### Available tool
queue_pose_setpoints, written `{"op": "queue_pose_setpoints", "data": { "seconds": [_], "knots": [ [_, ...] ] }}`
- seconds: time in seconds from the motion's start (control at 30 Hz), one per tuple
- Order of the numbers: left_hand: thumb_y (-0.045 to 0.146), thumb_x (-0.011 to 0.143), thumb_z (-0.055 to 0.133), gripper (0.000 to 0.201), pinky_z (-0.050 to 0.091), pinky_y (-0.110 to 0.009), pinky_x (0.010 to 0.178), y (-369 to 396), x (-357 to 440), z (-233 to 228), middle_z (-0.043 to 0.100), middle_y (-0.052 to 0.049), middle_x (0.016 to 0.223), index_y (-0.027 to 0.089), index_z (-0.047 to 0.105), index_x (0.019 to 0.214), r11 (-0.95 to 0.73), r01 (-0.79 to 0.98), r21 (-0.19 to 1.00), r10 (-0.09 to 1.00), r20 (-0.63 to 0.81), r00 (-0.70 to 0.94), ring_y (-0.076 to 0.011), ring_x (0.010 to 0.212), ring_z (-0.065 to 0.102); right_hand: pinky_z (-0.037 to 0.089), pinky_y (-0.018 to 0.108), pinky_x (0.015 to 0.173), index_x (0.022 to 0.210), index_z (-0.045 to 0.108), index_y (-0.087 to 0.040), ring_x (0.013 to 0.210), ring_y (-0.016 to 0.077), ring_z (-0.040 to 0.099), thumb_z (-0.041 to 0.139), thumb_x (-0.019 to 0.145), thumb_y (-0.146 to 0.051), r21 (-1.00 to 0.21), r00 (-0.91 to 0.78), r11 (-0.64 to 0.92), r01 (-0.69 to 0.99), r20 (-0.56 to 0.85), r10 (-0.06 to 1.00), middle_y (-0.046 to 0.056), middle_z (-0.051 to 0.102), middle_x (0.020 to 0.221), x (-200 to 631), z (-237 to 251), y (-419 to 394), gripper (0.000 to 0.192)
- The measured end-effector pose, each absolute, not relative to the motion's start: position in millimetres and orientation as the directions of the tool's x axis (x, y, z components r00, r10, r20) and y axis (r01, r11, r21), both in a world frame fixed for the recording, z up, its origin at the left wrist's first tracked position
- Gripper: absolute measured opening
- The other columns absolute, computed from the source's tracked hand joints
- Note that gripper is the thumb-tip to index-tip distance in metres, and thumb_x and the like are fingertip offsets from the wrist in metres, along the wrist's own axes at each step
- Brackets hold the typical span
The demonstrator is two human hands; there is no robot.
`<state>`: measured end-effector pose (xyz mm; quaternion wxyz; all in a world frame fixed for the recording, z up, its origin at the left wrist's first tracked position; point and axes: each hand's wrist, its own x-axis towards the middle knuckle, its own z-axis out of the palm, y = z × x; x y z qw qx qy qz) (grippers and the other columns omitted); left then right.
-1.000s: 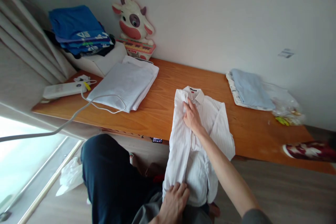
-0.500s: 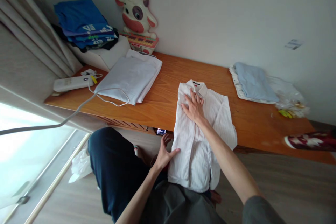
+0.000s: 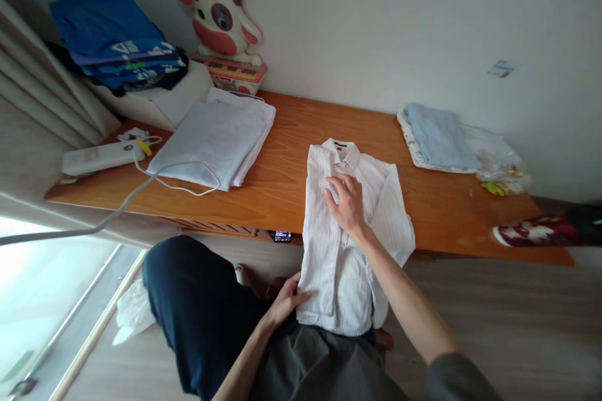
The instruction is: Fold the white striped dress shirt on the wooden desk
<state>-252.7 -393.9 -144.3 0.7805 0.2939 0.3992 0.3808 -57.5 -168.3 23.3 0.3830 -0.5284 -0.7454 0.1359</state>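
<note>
A white striped button-up shirt (image 3: 348,276) lies front up, collar (image 3: 343,153) away from me, its lower part hanging over the table's front edge toward my lap. My left hand (image 3: 286,299) holds the shirt's left edge near the hem, with the thumb on top and the other fingers partly hidden beneath the cloth. Over the shirt's chest, my right hand (image 3: 347,203) has its fingers bent and apart with nothing in them. Whether its fingertips touch the cloth I cannot tell.
Folded pale cloth (image 3: 211,135) and a cable (image 3: 126,200) lie left on the wooden table (image 3: 291,116). Behind stand a cow toy keyboard (image 3: 226,31) and stacked blue clothes (image 3: 117,37). Folded light-blue clothing (image 3: 442,138), a plastic bag (image 3: 503,160) and a dark red patterned object (image 3: 540,234) are right.
My left hand has moved down along the shirt's edge and closed on it near the hem. My right hand has slid slightly toward me from near the collar, its fingers more bent.
</note>
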Motion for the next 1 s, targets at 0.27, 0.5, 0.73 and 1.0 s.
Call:
{"op": "queue_pose_setpoints", "data": {
  "seconds": [0.27,0.5,0.73,1.0],
  "knots": [
    [0.054,0.08,0.092,0.062,0.05,-0.026,0.072,-404,-249,-149,0.078,-0.009,0.1,0.01,0.077,0.121,0.545,-0.278,0.791,0.806,-0.403,0.433,-0.0195,0.081,0.067,0.062,0.039,0.085,0.124,0.065,-0.024,0.099,0.0263,0.074,0.067,0.101,-0.045,-0.967,0.334,-0.114,0.228,-0.032,0.942,0.01,0.074,0.113,-56,-51,-401,0.031],
    [0.05,0.083,0.091,0.062,0.054,-0.03,0.079,-409,-260,-134,0.078,-0.014,0.108,0.009,0.075,0.127,0.615,-0.328,0.717,0.762,-0.434,0.481,-0.0227,0.087,0.07,0.059,0.036,0.062,0.141,0.059,-0.025,0.065,0.0226,0.069,0.067,0.097,-0.046,-0.883,0.138,-0.216,0.416,-0.173,0.975,0.004,0.075,0.089,-61,-87,-439,0.049],
    [0.055,0.084,0.088,0.068,0.058,-0.034,0.081,-426,-263,-116,0.078,-0.016,0.114,0.011,0.072,0.134,0.674,-0.374,0.637,0.727,-0.481,0.491,-0.0258,0.09,0.073,0.062,0.043,0.067,0.133,0.071,-0.034,0.068,0.0282,0.071,0.065,0.096,-0.052,-0.868,0.058,-0.212,0.449,-0.209,0.976,0.003,0.072,0.079,-26,-66,-445,0.042],
    [0.072,0.086,0.077,0.063,0.054,-0.031,0.081,-437,-276,-122,0.076,-0.008,0.096,0.011,0.078,0.1,0.504,0.003,0.864,0.818,-0.479,0.318,-0.0264,0.091,0.066,0.063,0.055,0.096,0.138,0.065,-0.029,0.111,0.0388,0.075,0.068,0.087,-0.061,-0.887,0.631,-0.342,0.309,-0.078,0.772,0.016,0.076,0.122,89,-106,-456,0.06]
  ]
}}
